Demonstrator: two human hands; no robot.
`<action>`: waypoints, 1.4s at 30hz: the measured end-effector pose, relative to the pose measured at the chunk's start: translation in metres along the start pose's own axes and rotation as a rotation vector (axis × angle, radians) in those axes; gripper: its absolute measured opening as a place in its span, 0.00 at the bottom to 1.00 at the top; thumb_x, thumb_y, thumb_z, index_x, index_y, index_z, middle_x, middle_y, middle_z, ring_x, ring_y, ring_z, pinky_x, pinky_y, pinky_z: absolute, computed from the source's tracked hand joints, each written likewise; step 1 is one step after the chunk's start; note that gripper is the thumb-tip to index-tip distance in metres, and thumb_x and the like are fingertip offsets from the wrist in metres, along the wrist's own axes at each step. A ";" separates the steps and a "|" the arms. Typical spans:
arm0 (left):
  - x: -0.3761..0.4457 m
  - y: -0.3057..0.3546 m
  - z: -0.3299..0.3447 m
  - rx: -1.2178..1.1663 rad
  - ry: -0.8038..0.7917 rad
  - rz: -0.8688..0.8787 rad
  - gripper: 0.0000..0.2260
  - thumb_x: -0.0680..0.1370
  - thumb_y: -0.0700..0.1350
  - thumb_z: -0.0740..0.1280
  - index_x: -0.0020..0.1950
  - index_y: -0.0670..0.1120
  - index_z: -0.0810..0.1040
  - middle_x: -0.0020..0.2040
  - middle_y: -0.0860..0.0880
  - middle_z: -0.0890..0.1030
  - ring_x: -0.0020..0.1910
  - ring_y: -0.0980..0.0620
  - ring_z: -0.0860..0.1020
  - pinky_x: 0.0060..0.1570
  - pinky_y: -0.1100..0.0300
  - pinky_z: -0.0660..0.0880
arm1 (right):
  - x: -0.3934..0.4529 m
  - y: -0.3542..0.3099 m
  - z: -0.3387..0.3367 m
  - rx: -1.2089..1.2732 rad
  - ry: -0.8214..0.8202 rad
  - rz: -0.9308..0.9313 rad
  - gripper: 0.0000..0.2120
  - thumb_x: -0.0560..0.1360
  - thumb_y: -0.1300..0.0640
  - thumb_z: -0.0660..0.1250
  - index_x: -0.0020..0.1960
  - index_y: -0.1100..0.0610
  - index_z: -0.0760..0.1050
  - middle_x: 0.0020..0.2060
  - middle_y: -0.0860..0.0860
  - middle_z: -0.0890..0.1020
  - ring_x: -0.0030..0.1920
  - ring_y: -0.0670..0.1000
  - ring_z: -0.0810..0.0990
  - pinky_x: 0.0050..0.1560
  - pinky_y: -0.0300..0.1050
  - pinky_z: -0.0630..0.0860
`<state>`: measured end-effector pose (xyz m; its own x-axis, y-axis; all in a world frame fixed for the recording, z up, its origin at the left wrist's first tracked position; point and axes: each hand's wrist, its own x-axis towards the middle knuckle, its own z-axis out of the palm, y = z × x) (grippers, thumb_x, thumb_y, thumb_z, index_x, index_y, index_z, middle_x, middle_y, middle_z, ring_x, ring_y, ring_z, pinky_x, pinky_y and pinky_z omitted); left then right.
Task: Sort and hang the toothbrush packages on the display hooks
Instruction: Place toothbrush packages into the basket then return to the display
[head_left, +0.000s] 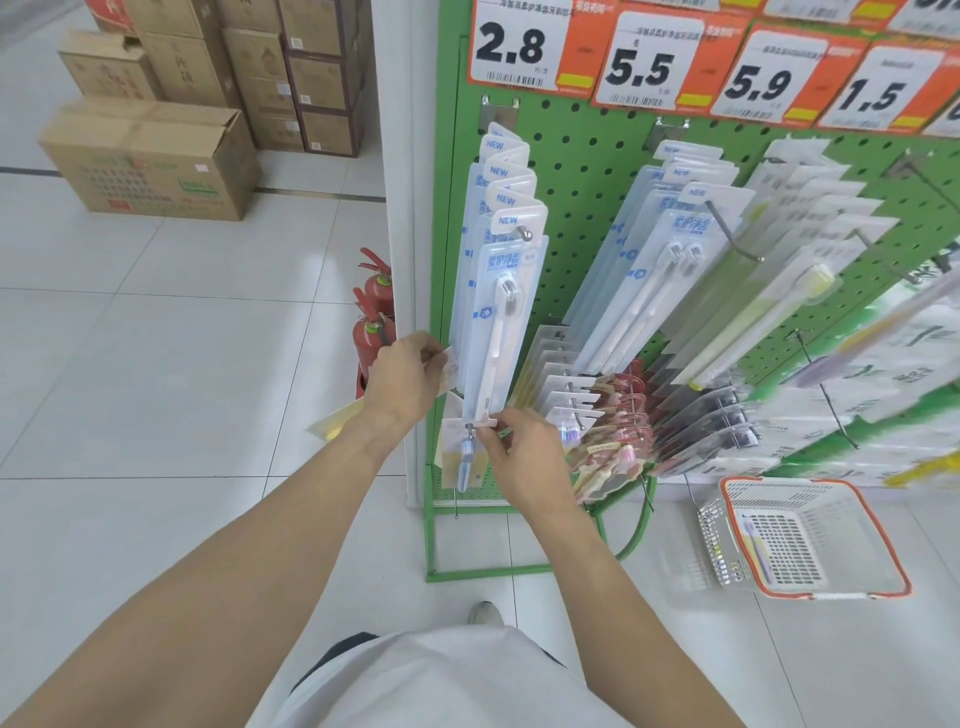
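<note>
Nearest us, our right hand (511, 447) has its grip pinched on the bottom edge of the front toothbrush package (496, 332), which hangs from the leftmost hook (525, 233) of the green pegboard (576, 171). Our left hand (404, 375) holds a narrow grip on a small pack (451, 368) just left of that package. A white basket (810, 540) sits on the floor to the right. Farther off, price cards (644, 62) line the top and cardboard boxes (150, 156) stand behind
</note>
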<state>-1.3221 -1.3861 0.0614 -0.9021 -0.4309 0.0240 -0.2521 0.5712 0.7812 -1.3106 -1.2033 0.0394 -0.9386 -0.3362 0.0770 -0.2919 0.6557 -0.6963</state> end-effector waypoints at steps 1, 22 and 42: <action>0.001 -0.001 0.001 -0.005 -0.018 0.003 0.07 0.81 0.40 0.64 0.53 0.44 0.81 0.47 0.47 0.85 0.46 0.46 0.81 0.45 0.56 0.76 | 0.001 0.000 0.000 0.002 0.000 -0.003 0.07 0.79 0.55 0.68 0.52 0.59 0.81 0.46 0.53 0.81 0.41 0.52 0.78 0.41 0.45 0.72; 0.006 -0.003 -0.014 0.004 -0.069 0.080 0.07 0.81 0.39 0.63 0.52 0.43 0.80 0.45 0.48 0.85 0.44 0.47 0.81 0.47 0.54 0.78 | 0.006 -0.002 -0.004 0.076 -0.037 0.044 0.08 0.79 0.54 0.70 0.46 0.60 0.80 0.44 0.55 0.82 0.40 0.54 0.81 0.45 0.52 0.79; -0.096 -0.068 -0.023 -0.540 0.143 -0.398 0.02 0.80 0.39 0.69 0.51 0.42 0.81 0.47 0.48 0.87 0.48 0.52 0.85 0.52 0.53 0.81 | -0.029 -0.015 -0.006 0.136 0.174 0.138 0.13 0.79 0.59 0.68 0.63 0.55 0.76 0.56 0.46 0.75 0.40 0.37 0.77 0.41 0.24 0.69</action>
<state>-1.2099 -1.4000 0.0202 -0.7128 -0.6447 -0.2762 -0.3114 -0.0619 0.9483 -1.2801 -1.1996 0.0518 -0.9888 -0.1208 0.0879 -0.1425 0.5865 -0.7973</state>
